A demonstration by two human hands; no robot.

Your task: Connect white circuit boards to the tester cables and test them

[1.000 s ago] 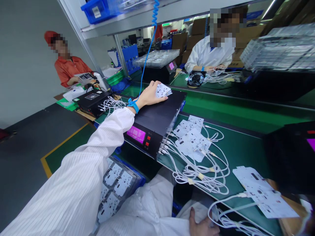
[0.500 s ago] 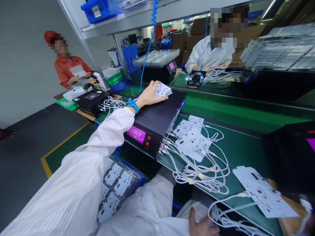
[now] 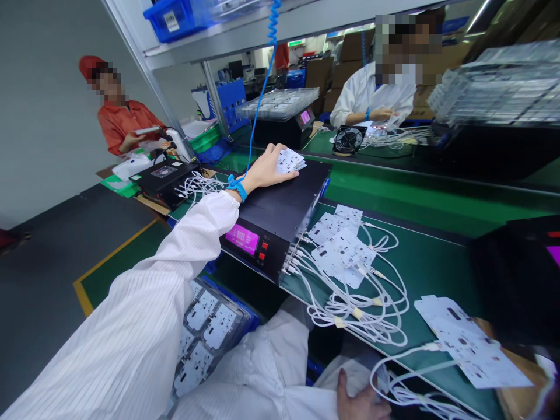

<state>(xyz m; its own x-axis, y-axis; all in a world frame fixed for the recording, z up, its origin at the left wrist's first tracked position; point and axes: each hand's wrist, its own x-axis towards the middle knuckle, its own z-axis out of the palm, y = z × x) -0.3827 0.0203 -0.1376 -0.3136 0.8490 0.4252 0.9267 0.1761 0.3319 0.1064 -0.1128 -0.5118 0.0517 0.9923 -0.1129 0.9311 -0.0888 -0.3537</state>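
My left hand (image 3: 263, 169) reaches across the top of a black tester box (image 3: 280, 201). Its fingers and thumb close around a small stack of white circuit boards (image 3: 289, 161) lying on that box. A blue strap (image 3: 237, 185) circles the wrist. Low in the view, my right hand (image 3: 361, 399) rests near my lap, partly cut off by the lower edge; its thumb stands apart from the fingers and no held thing shows. Beside it hangs a loop of white cable (image 3: 380, 364). More white boards (image 3: 343, 254) lie right of the box among plugged cables.
At the right, a cabled board (image 3: 470, 341) lies by another dark box (image 3: 516, 280). Trays of boards (image 3: 210, 326) stand below the bench at left. A small fan (image 3: 349, 140) sits across the bench. Two co-workers, in a red top (image 3: 129, 122) and a white coat (image 3: 356, 96), work beyond.
Both of my hands stay where they were. The co-worker in red has raised and tilted a white item. The co-worker in white now handles a clear bag.
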